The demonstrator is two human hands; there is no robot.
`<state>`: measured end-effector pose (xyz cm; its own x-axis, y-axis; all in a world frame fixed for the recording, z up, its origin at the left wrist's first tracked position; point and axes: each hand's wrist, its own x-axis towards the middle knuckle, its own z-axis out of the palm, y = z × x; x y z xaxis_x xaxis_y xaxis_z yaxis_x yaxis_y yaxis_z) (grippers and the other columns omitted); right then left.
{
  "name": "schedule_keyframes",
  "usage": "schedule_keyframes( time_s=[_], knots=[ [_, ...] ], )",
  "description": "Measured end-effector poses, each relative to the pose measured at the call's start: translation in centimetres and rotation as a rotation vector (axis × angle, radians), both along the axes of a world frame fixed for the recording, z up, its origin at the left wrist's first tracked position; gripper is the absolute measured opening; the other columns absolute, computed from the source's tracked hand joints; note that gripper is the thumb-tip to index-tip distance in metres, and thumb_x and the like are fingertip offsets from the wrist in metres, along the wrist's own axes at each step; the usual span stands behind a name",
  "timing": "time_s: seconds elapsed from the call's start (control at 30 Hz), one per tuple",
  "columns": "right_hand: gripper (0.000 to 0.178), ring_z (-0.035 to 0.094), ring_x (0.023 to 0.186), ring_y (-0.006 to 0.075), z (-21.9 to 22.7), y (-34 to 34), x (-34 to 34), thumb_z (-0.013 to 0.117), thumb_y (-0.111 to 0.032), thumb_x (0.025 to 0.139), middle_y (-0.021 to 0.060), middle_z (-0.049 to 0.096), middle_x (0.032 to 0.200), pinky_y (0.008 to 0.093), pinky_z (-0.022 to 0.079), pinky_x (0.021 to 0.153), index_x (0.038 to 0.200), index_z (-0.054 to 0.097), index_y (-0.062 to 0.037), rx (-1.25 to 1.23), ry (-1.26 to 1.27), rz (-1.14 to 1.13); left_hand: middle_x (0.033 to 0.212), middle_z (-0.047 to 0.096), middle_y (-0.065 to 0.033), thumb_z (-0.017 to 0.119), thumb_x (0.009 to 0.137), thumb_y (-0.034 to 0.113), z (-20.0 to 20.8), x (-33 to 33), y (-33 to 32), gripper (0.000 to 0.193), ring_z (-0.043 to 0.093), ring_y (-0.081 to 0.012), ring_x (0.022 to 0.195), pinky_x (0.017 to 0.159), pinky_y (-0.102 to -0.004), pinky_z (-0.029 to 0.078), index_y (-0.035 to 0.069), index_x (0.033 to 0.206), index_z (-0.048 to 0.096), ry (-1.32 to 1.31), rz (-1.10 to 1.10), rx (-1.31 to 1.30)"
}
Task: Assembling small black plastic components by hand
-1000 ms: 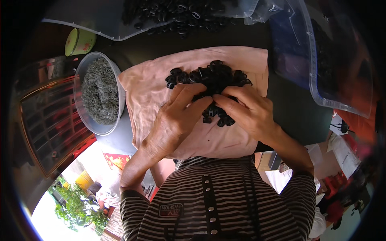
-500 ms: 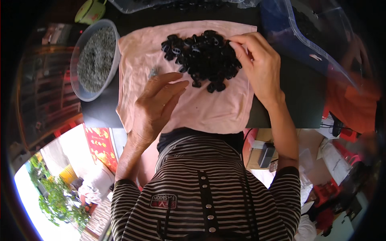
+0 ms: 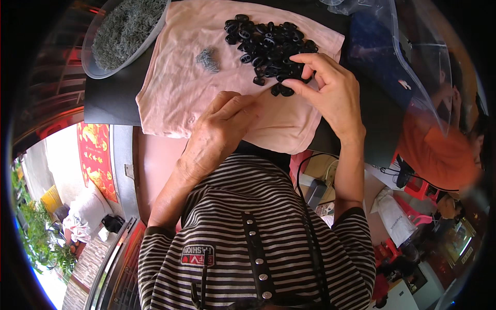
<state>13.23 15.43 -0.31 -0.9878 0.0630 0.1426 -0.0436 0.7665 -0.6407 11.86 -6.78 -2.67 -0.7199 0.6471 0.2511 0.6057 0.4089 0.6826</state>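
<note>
A heap of small black oval plastic pieces with holes (image 3: 268, 44) lies on a pale pink cloth (image 3: 175, 98). My right hand (image 3: 330, 90) reaches into the heap's right edge, thumb and forefinger apart, with nothing clearly between them. Lower and to the left, my left hand (image 3: 219, 121) hovers over the near part of the cloth. Its fingers point right and lie close together, their tips blurred, so whether they hold anything cannot be made out. A little pile of fine grey metal bits, like tiny springs (image 3: 208, 60), sits left of the heap.
A clear plastic bowl (image 3: 89, 57) full of the grey bits stands at the far left of the dark table (image 3: 111, 106). On the right is a large transparent bin (image 3: 398, 51) with blue beneath it. A person in an orange top (image 3: 439, 150) is beyond it.
The view has shifted and turned. My right hand has moved down the heap's right side, its thumb and forefinger wider apart. My left hand has moved away from the grey pile, leaving it uncovered.
</note>
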Motion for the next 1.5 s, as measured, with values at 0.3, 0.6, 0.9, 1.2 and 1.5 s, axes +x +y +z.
schedule_keyframes(
  time_s=[0.3,0.6,0.9,1.2,1.5],
  knots=[
    [0.02,0.059,0.058,0.0219,-2.0,-3.4,-1.8,0.072,-0.018,0.075,0.0025,0.061,0.069,0.0326,0.046,0.052,0.091,0.065,-0.0103,0.048,0.116,-0.099,0.105,0.062,-0.0087,0.063,0.066,0.0,-1.2,-1.0,-1.0,0.03,0.057,-0.0264,0.097,0.08,-0.0329,0.051,0.0,0.096,0.066,0.001,-0.123,0.069],
    [0.016,0.062,0.062,0.0221,-1.2,-4.3,-2.3,0.07,-0.013,0.077,0.003,0.064,0.075,0.0313,0.047,0.054,0.091,0.065,-0.0093,-0.03,0.075,-0.116,0.104,0.062,-0.0072,0.065,0.067,-0.001,-1.7,-0.8,-1.5,0.03,0.057,-0.0255,0.097,0.081,-0.0328,0.051,0.002,0.096,0.067,-0.004,-0.127,0.105],
    [0.01,0.062,0.065,0.0213,-2.3,-5.0,0.2,0.071,-0.014,0.076,0.0023,0.061,0.078,0.0312,0.048,0.055,0.083,0.066,-0.0099,0.093,0.147,-0.061,0.101,0.063,-0.0083,0.068,0.068,-0.003,-1.6,-0.3,-1.9,0.028,0.058,-0.0255,0.095,0.079,-0.0331,0.051,0.001,0.096,0.067,-0.011,-0.125,0.149],
    [0.011,0.059,0.059,0.0168,-2.3,-5.8,0.5,0.072,-0.007,0.075,0.0017,0.061,0.077,0.0283,0.045,0.053,0.085,0.067,-0.0083,-0.006,0.121,-0.101,0.099,0.063,-0.0086,0.067,0.072,-0.004,-0.4,0.0,-2.9,0.025,0.058,-0.025,0.095,0.079,-0.0316,0.05,0.001,0.096,0.067,-0.062,-0.021,0.243],
    [0.009,0.044,0.055,0.0017,1.1,-9.4,2.3,0.071,0.0,0.076,0.0006,0.06,0.078,0.018,0.035,0.049,0.083,0.066,-0.001,-0.462,-0.103,-0.024,0.095,0.064,-0.0126,0.06,0.087,-0.002,0.3,1.7,-3.7,0.021,0.063,-0.0175,0.088,0.08,-0.0276,0.054,-0.007,0.107,0.059,-1.153,0.236,0.933]
  ],
)
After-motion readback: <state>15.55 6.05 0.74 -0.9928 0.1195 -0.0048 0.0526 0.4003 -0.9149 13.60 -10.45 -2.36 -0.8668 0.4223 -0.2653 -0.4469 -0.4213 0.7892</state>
